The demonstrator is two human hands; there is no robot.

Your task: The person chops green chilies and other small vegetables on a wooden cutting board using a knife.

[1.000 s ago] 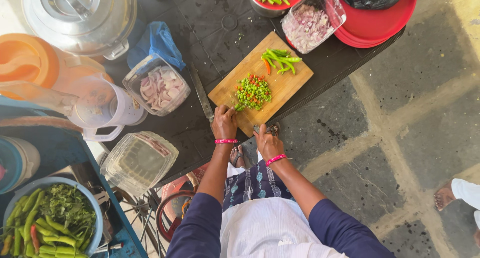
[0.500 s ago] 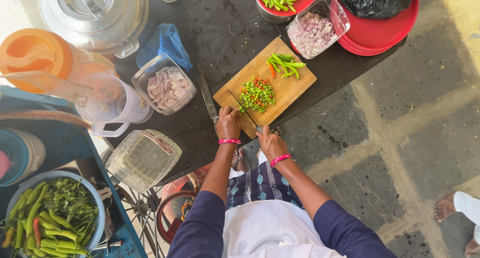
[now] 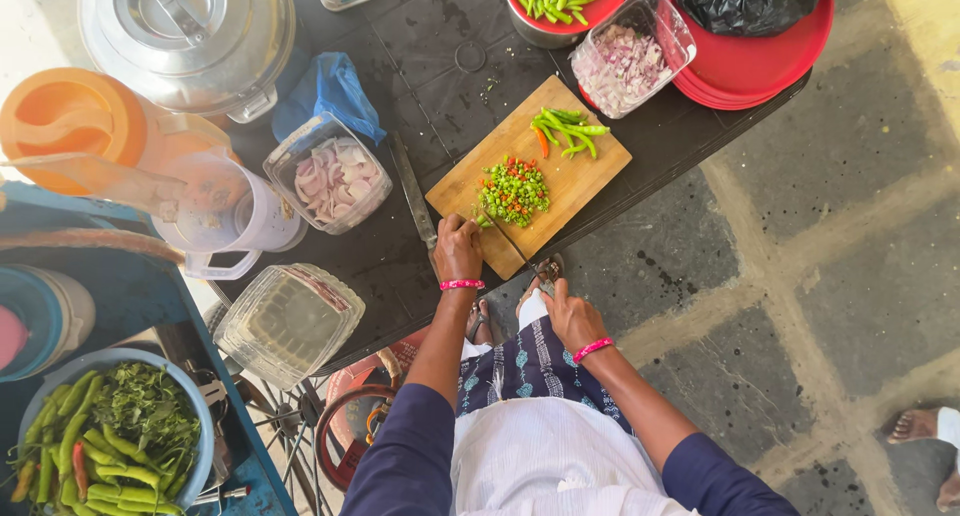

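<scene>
1. While the left hand (image 3: 458, 248) rests at the near corner of the cutting board (image 3: 580, 181), its fingers are curled shut, apparently round the handle of a knife (image 3: 512, 244); the handle itself is hidden, so the grip is a fair guess, not a certainty.
2. Blade runs from that hand along the board's near edge, slanting toward the person.
3. Just beyond the left hand's knuckles sits the pile of chopped chillies (image 3: 513, 190), mostly green with red flecks, heaped near the board's middle.
4. Whole green chillies (image 3: 565, 132) and one orange one lie at the board's far corner, well apart from both hands.
5. Right hand (image 3: 570, 316) is off the table, down by the lap, fingers loosely bent and holding nothing visible.
6. Left hand is clearly the nearer one to the pile.
7. A second long knife (image 3: 412, 191) lies on the dark table (image 3: 440, 56) beside the board.
</scene>
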